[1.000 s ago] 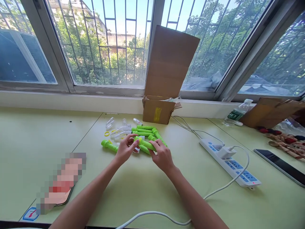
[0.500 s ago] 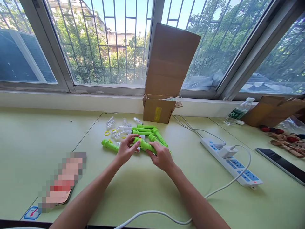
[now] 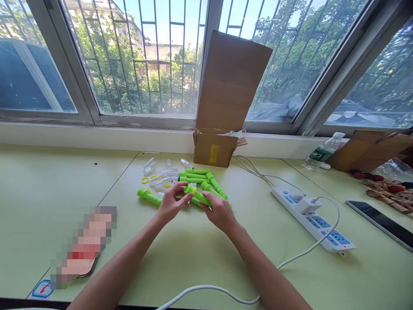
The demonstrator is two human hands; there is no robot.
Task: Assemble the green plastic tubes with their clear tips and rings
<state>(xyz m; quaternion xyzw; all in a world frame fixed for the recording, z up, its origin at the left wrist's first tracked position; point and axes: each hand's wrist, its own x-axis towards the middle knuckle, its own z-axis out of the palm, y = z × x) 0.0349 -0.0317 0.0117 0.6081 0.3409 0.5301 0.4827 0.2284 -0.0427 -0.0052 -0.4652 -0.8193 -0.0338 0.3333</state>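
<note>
A green plastic tube (image 3: pixel 200 196) with a ridged, threaded end is held between both hands, tilted above the pile. My right hand (image 3: pixel 221 212) is closed around its lower right part. At the threaded end, my left hand (image 3: pixel 172 202) pinches with thumb and fingers. A yellowish band shows near that end. Behind the hands lie several more green tubes (image 3: pixel 216 185), partly overlapping. One other green tube (image 3: pixel 149 196) lies to the left of my left hand. Clear plastic caps (image 3: pixel 164 177) and a yellow ring (image 3: pixel 145 180) rest beyond my left hand.
A cardboard box (image 3: pixel 211 148) with a raised flap stands against the window sill. To the right are a white power strip (image 3: pixel 314 219) with cables, a dark phone (image 3: pixel 382 224) and a water bottle (image 3: pixel 324 150). A blurred-out phone (image 3: pixel 87 245) lies at left.
The green tube has turned slightly, its threaded end now facing more towards me and shifted a little right. Both hands stay in nearly the same place.
</note>
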